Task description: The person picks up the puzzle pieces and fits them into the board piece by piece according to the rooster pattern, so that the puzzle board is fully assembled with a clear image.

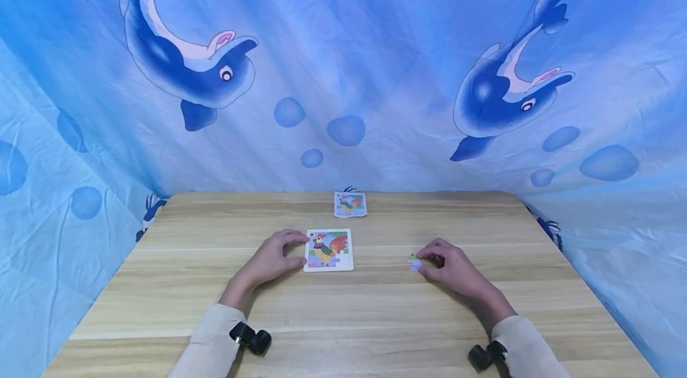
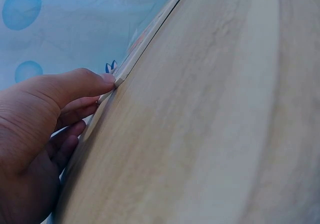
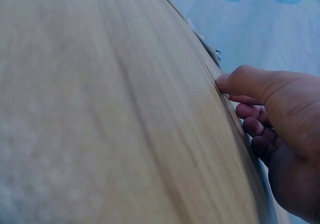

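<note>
A square jigsaw puzzle point(image 1: 327, 250) of a rooster lies in a white frame on the wooden table, with a pale gap at its lower right. My left hand point(image 1: 276, 256) rests at the frame's left edge, thumb and fingertips touching it. In the left wrist view the thumb of the left hand point(image 2: 40, 114) lies against the edge of the frame point(image 2: 120, 80). To the right, my right hand point(image 1: 451, 266) pinches a green and lilac puzzle piece point(image 1: 414, 263) low over the table. The right wrist view shows the right hand point(image 3: 285, 114), with the piece mostly hidden.
A small picture card point(image 1: 350, 204) with the same rooster lies near the back edge of the table point(image 1: 343, 318). Behind and beside the table hangs a blue cloth point(image 1: 397, 145) printed with dolphins.
</note>
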Available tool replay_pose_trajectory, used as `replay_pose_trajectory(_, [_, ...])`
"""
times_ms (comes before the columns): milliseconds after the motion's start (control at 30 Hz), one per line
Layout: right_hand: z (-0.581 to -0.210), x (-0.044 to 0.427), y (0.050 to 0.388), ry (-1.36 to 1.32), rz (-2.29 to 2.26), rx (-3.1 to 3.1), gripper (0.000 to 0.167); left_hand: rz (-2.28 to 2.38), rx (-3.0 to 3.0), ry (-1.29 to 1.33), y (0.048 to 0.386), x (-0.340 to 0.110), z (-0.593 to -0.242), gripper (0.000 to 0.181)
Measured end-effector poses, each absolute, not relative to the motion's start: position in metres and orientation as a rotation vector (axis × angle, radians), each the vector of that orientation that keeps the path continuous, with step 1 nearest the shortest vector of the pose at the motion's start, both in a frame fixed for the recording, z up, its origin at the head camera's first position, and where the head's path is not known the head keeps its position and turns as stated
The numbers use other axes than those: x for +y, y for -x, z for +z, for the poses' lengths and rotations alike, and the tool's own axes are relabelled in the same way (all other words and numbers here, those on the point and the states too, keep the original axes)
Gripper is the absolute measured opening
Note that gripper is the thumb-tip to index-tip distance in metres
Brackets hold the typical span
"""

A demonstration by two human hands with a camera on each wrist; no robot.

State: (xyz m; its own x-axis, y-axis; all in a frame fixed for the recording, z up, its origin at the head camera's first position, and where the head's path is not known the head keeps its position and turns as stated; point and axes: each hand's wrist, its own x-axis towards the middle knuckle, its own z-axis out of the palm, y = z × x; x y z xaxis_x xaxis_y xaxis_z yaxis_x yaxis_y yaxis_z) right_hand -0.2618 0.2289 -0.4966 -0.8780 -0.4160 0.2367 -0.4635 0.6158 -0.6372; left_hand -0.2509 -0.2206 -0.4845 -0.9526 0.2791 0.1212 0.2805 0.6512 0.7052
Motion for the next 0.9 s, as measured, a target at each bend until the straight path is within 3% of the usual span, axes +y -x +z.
replay_pose_trajectory(900, [-0.489, 0.203, 0.266, -0.79, 1.152, -2.723, 0.021, -1.256, -2.845, 0.476, 0.251, -0.221, -0.487, 0.046])
